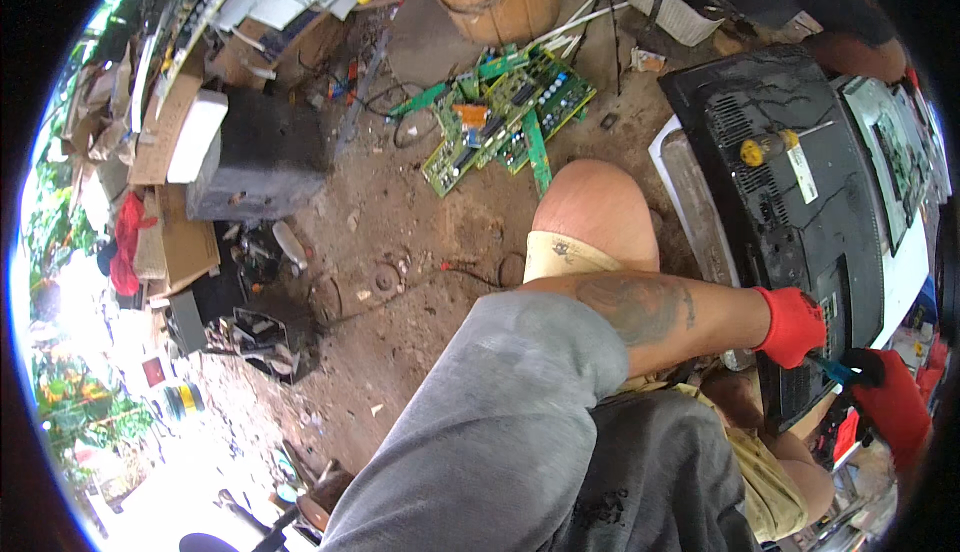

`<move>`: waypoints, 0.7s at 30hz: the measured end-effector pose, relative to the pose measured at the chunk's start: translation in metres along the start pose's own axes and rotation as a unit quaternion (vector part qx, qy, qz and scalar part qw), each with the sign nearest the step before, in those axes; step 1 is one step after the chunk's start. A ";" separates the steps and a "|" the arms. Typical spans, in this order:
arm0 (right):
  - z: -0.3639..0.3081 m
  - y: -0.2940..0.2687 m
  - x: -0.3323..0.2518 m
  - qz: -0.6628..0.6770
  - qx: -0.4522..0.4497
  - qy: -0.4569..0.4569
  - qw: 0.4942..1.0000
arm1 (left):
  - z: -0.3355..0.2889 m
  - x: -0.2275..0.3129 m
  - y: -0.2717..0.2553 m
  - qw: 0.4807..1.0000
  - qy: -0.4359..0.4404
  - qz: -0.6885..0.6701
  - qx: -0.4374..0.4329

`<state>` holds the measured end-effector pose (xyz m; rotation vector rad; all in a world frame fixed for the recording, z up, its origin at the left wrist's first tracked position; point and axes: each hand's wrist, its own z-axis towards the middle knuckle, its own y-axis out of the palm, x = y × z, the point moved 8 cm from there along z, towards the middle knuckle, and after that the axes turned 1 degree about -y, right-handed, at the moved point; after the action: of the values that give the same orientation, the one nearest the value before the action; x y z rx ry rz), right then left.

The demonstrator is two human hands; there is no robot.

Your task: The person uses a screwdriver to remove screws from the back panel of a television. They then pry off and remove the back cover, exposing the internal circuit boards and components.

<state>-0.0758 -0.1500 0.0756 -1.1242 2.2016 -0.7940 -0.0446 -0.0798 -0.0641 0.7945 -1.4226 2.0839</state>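
Observation:
A black plastic TV back cover (790, 242), streaked with dirt and with vent slots, lies at my right side. My left hand (793, 327), in a red glove, is closed at its lower part; what its fingers hold, if anything, is hidden. Close beside it, my right hand (888, 397), in a red and black glove, is closed around a teal-handled tool (835, 369). The tool's end points toward my left hand, and its tip cannot be made out. On the cover's upper part rests a yellow-handled screwdriver (765, 147).
Green circuit boards (500, 122) lie piled on the dirt floor ahead. A dark box (260, 157) and cardboard (185, 237) stand at the left. A white basket (675, 7) is at the far right. Beyond the cover sits a flat panel (888, 157); another person's leg (855, 57) shows nearby.

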 end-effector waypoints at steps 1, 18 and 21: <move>0.002 0.002 -0.002 0.027 -0.036 0.047 0.998 | 0.002 0.002 0.001 1.000 -0.002 0.010 -0.026; 0.044 -0.007 0.024 -0.050 -0.064 0.010 0.997 | 0.013 -0.007 0.012 0.997 -0.035 -0.018 -0.061; 0.045 -0.004 0.028 0.090 -0.073 0.062 0.991 | 0.018 -0.009 0.020 0.996 -0.034 0.003 -0.079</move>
<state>-0.0572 -0.1868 0.0426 -0.9463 2.4578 -0.6497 -0.0486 -0.1039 -0.0787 0.8030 -1.6057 1.9368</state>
